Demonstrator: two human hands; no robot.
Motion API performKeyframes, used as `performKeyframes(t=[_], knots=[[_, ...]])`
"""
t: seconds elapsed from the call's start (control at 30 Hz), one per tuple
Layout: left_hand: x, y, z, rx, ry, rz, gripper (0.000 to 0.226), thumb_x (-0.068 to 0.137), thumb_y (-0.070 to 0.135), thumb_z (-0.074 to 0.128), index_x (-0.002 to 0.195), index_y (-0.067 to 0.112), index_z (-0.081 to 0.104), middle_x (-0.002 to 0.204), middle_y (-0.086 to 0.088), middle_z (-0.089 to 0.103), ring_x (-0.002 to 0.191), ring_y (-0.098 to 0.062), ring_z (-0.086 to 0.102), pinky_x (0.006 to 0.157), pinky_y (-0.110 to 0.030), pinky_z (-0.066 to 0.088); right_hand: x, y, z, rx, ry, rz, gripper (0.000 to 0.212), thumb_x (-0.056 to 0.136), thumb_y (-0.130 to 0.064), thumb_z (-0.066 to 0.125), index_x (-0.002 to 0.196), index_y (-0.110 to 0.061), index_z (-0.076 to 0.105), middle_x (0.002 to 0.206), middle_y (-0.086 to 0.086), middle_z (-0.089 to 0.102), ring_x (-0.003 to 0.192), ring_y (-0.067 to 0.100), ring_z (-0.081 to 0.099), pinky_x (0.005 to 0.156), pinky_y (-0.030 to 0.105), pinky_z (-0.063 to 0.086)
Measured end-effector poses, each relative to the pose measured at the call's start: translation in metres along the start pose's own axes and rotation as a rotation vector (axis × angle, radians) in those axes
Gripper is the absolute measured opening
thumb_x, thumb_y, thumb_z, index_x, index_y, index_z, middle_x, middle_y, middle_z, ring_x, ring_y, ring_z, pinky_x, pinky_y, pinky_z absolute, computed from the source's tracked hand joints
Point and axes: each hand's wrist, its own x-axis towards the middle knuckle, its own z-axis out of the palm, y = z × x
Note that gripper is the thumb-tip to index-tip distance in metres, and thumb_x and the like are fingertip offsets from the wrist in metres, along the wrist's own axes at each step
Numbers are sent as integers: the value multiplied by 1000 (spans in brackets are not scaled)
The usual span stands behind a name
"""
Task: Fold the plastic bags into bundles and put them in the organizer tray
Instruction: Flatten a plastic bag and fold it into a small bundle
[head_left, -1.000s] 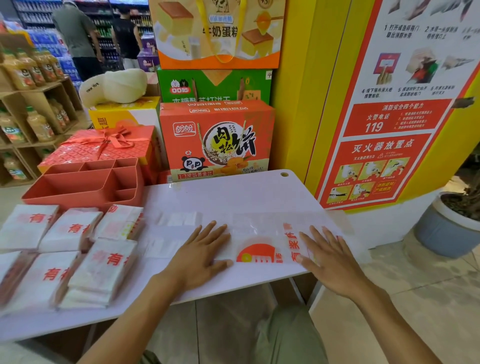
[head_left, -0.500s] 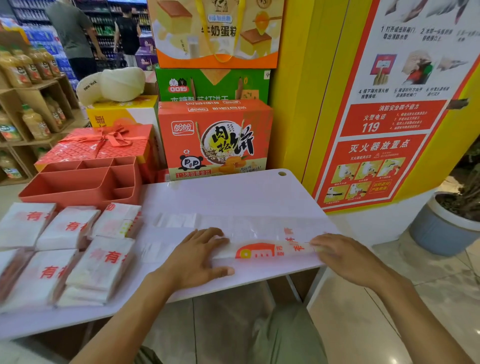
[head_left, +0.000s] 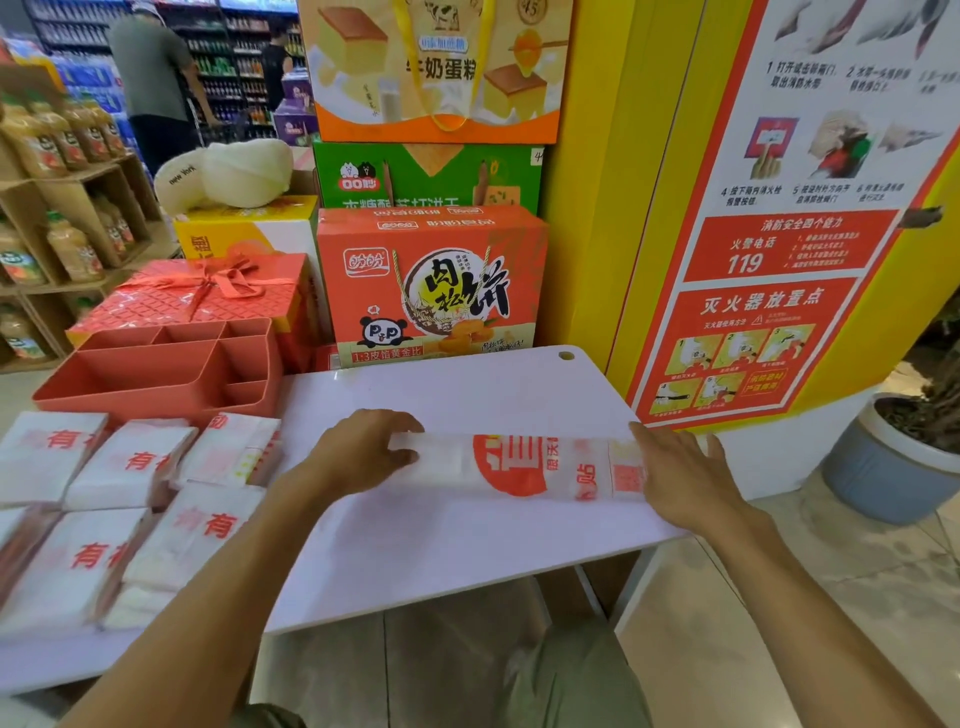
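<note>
A white plastic bag (head_left: 509, 467) with red and orange print lies across the white table (head_left: 457, 551) as a long, narrow folded strip. My left hand (head_left: 363, 449) curls its fingers and thumb round the strip's left end. My right hand (head_left: 680, 478) lies with straight fingers on the right end and covers it. The red organizer tray (head_left: 135, 408), with several compartments, stands at the table's back left, and no bags show inside it. Several white folded bag bundles (head_left: 130, 467) with red characters lie in front of the tray on the left.
Stacked snack cartons (head_left: 431, 280) and a red gift box (head_left: 208, 296) stand right behind the table and tray. A yellow pillar with a red poster (head_left: 769, 260) rises at the right, with a grey plant pot (head_left: 883, 467) on the floor. Two people stand in the far aisle.
The flat bag has been folded lengthwise away from me into a narrower strip. Both hands have moved from pressing flat near the table's front edge to the strip's two ends.
</note>
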Motion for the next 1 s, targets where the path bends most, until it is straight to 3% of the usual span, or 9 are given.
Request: performKeyframes(t=[0.1, 0.2, 0.33, 0.43, 0.57, 0.67, 0.77, 0.87, 1.0], knots=[[5, 6, -3, 222, 31, 5, 51, 96, 33, 66, 145, 33, 50, 141, 6, 55, 127, -19, 53, 98, -35, 47, 6, -7, 6, -30, -16, -31, 73, 100, -26, 51, 161, -26, 11, 164, 3, 24, 152, 27, 18, 124, 57, 8], [2, 24, 12, 396, 76, 104, 61, 95, 27, 65, 152, 30, 43, 154, 0, 45, 142, -24, 40, 119, -44, 32, 8, -26, 15, 34, 35, -113, 56, 104, -32, 42, 157, -28, 25, 163, 0, 27, 151, 23, 21, 126, 52, 10], [-4, 57, 50, 161, 1, 203, 57, 102, 26, 54, 155, 30, 36, 164, 0, 32, 152, -25, 26, 124, -42, 25, 4, -62, 26, 198, 83, -218, 51, 108, -41, 32, 157, -29, 28, 166, -2, 24, 154, 20, 18, 127, 45, 7], [-7, 63, 74, 77, -80, 160, 54, 107, 42, 33, 160, 32, 24, 169, 3, 17, 156, -24, 12, 128, -44, 12, 1, -75, 40, 225, 21, -219, 57, 107, -52, 23, 161, -34, 15, 170, -3, 9, 157, 20, 3, 125, 43, -1], [-16, 37, 87, 121, -86, 96, 72, 97, 65, -2, 162, 37, 7, 171, 6, -3, 157, -21, -8, 127, -44, -4, -2, -62, 56, 163, -34, -208, 78, 89, -68, -9, 161, -38, -5, 170, -7, -10, 156, 18, -14, 124, 44, -9], [-23, 7, 84, 118, -81, 46, 76, 92, 68, -6, 162, 38, 2, 169, 9, -11, 155, -18, -15, 124, -42, -10, -1, -47, 57, 126, -62, -193, 68, 97, -64, 0, 160, -40, -12, 168, -9, -18, 154, 17, -20, 122, 45, -14], [-27, -18, 77, 115, -86, 8, 90, 82, 77, -17, 162, 38, 0, 167, 12, -14, 155, -18, -15, 125, -42, -8, 1, -38, 57, 124, -70, -180, 62, 104, -58, 10, 159, -42, -12, 168, -10, -19, 154, 18, -21, 122, 46, -14], [-30, -29, 72, 100, -100, -15, 74, 97, 70, 4, 162, 35, 5, 168, 12, -9, 156, -16, -11, 126, -42, -5, 2, -38, 60, 119, -44, -180, 67, 96, -63, 0, 159, -43, -11, 167, -11, -19, 154, 17, -21, 123, 46, -14], [-39, -29, 67, 95, 5, 58, 74, 94, 57, 10, 157, 26, 32, 164, 3, 28, 152, -22, 23, 125, -41, 11, 0, -36, 66, 140, -12, -183, 69, 95, -66, -1, 160, -43, -6, 166, -14, -17, 154, 15, -18, 123, 43, -13]])
